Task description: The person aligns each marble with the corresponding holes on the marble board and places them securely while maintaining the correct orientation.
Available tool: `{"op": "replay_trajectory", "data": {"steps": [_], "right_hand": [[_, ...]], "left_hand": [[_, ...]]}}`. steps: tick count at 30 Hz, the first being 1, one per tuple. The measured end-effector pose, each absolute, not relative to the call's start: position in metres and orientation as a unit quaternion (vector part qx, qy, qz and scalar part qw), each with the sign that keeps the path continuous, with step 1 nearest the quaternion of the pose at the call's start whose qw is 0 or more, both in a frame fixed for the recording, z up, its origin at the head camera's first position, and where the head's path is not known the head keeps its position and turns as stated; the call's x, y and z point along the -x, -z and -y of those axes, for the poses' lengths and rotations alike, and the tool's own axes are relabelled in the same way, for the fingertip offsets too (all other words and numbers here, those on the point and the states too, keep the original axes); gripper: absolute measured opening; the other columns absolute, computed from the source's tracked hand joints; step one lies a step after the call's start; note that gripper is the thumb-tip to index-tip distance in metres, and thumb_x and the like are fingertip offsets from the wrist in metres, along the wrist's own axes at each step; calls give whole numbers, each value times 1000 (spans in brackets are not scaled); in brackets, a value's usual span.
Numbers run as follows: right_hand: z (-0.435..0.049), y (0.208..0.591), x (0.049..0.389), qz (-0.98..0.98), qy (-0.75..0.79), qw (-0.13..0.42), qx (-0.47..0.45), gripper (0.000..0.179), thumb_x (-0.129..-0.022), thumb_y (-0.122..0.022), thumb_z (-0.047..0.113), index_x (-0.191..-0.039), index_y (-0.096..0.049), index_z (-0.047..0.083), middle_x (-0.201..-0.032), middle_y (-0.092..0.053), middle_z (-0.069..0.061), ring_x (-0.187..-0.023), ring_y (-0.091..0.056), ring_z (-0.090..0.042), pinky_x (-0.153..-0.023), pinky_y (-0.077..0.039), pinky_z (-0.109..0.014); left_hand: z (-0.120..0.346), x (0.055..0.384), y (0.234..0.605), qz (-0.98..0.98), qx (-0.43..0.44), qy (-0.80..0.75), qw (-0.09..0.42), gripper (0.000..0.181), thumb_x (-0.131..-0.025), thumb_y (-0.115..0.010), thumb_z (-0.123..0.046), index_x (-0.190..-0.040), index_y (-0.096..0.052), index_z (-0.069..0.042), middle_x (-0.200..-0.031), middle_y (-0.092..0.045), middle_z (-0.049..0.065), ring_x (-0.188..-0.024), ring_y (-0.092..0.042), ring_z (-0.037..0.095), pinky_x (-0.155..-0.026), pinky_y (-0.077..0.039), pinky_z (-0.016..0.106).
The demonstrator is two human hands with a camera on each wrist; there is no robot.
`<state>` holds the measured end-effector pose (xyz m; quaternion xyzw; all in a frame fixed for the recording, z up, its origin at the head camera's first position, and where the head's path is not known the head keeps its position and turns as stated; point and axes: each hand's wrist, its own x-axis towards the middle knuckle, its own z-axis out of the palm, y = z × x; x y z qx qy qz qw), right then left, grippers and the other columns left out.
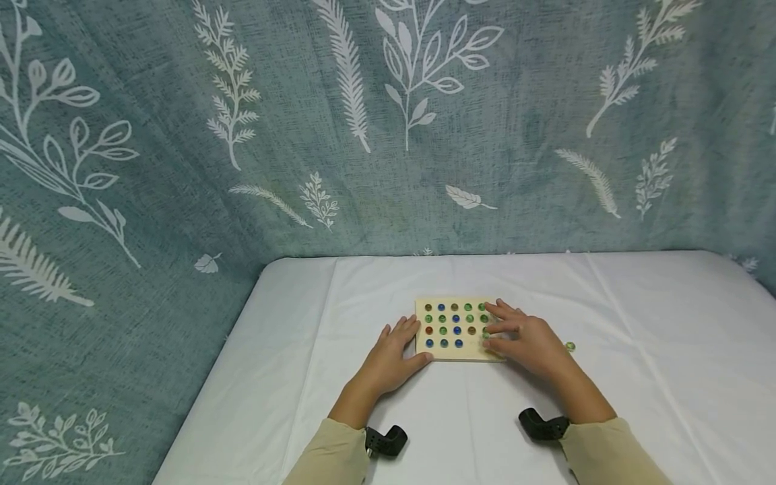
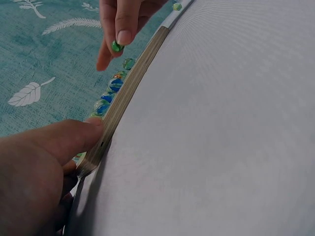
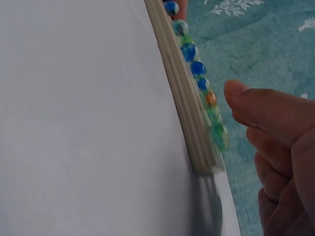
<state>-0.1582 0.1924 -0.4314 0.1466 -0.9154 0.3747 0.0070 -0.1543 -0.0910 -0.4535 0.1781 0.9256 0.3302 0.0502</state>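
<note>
A pale wooden board (image 1: 467,359) with rows of coloured glass marbles (image 1: 457,330) lies flat on a white cloth. My left hand (image 1: 394,357) holds the board's left end. Its thumb (image 2: 81,137) lies at the front edge, and the fingers are along the left side. Over the board's right end hovers my right hand (image 1: 524,340). In the left wrist view it pinches a green marble (image 2: 117,46) between thumb and fingertips, above the row. That marble is hidden in the right wrist view. One loose green marble (image 1: 570,346) sits on the cloth beside the right hand.
White cloth (image 1: 291,337) covers the table. A blue-green curtain (image 1: 364,202) with white leaf prints hangs behind and at the left. Black wrist devices (image 1: 388,441) are strapped at both sleeves.
</note>
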Motion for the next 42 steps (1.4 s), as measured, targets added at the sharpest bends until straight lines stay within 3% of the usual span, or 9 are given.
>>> {"op": "replay_trajectory", "data": {"steps": [29,42], "right_hand": [[-173,437,158,920,-346,13,-185,24,-83,-78,19,-105,-78,7,-150,-47,-12,-146,-31,-38,-118,-23,-61],[-186,435,156,916,-361,19,-174,28,-83,-79,26,-106,-78,10,-150,-48,-10,-144,-33,-38,-116,-27,-62]], "left_hand": [[90,156,454,-934,-173,-311,45,73,-93,-65,-45,-153,-37,-15,-160,-31,-3,-151,-21,16,-126,-12,40],[90,155,454,-931,-173,-316,49,73,-93,-65,-45,-154,-36,-16,-160,-31,-3,-151,-21,16,-127,-11,40]]}}
